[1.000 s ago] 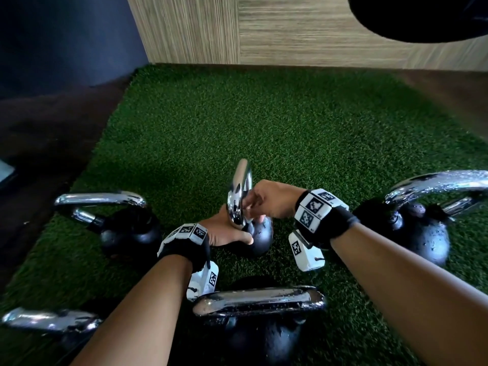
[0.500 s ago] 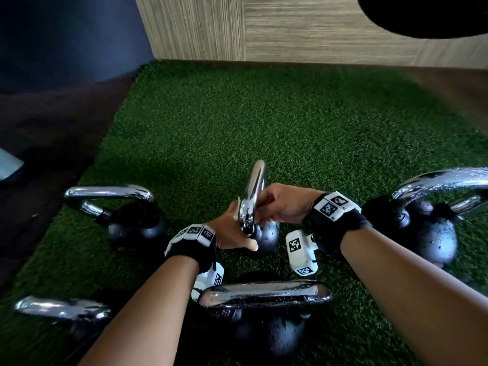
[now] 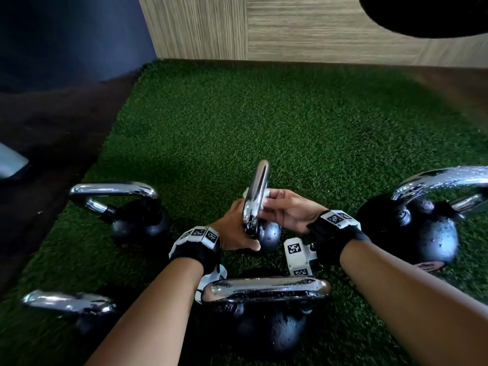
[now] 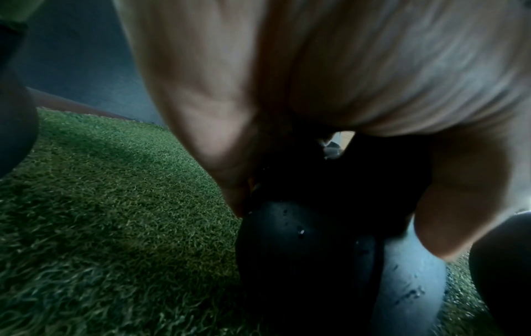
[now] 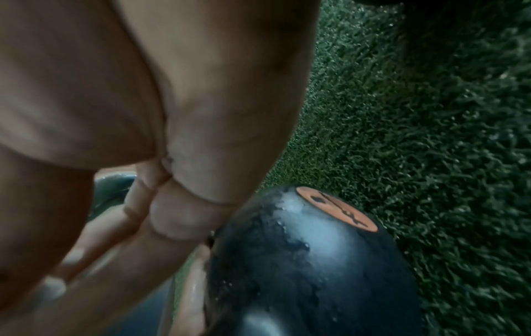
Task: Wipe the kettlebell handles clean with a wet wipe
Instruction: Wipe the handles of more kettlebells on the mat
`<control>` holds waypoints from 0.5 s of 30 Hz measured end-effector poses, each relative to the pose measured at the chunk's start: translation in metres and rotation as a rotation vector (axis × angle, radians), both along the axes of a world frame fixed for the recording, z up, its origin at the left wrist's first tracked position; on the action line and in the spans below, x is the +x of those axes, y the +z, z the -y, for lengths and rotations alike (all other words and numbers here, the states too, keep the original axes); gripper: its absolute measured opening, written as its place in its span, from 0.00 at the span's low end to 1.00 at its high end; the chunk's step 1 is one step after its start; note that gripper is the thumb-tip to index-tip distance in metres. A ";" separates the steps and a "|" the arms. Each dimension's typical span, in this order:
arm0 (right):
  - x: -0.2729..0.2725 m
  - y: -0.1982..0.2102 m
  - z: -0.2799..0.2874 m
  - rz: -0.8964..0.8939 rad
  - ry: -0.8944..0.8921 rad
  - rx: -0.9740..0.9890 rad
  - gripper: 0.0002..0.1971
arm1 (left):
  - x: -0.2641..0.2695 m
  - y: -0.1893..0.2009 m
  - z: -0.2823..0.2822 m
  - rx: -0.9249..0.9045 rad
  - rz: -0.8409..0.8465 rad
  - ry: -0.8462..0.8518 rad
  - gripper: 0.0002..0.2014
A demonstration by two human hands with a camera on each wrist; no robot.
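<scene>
Open turf (image 3: 264, 114) ahead, right hand (image 3: 287, 210) pinching wipe (image 3: 265, 195) on handle (image 3: 257, 191) (left hand (image 3: 232, 231) gripping below)

Green artificial turf (image 3: 264, 122) meets a wood-grain panel wall (image 3: 303, 27), dark floor (image 3: 52, 128) alongside.

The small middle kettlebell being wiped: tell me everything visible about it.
The small kettlebell stands upright on the green turf: black ball beaded with droplets, polished chrome handle seen edge-on. The left hand steadies it at the handle's base; the right hand presses a white wet wipe against the handle's upper part.
</scene>
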State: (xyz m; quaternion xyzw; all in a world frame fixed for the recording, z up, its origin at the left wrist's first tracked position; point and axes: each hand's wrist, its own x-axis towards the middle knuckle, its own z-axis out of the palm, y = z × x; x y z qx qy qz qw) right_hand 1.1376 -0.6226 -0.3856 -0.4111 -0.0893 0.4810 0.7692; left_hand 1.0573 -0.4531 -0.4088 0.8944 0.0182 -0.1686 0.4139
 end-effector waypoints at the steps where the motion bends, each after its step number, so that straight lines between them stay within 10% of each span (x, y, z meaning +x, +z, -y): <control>1: -0.001 -0.003 -0.001 -0.039 -0.059 0.030 0.14 | 0.000 0.000 0.000 -0.017 0.007 0.009 0.64; 10: 0.006 -0.001 -0.007 -0.003 -0.314 0.071 0.14 | -0.004 -0.001 0.001 -0.050 0.043 0.030 0.67; 15: 0.018 -0.002 -0.004 0.383 -0.375 -0.210 0.17 | -0.006 -0.001 0.003 -0.023 0.033 0.053 0.65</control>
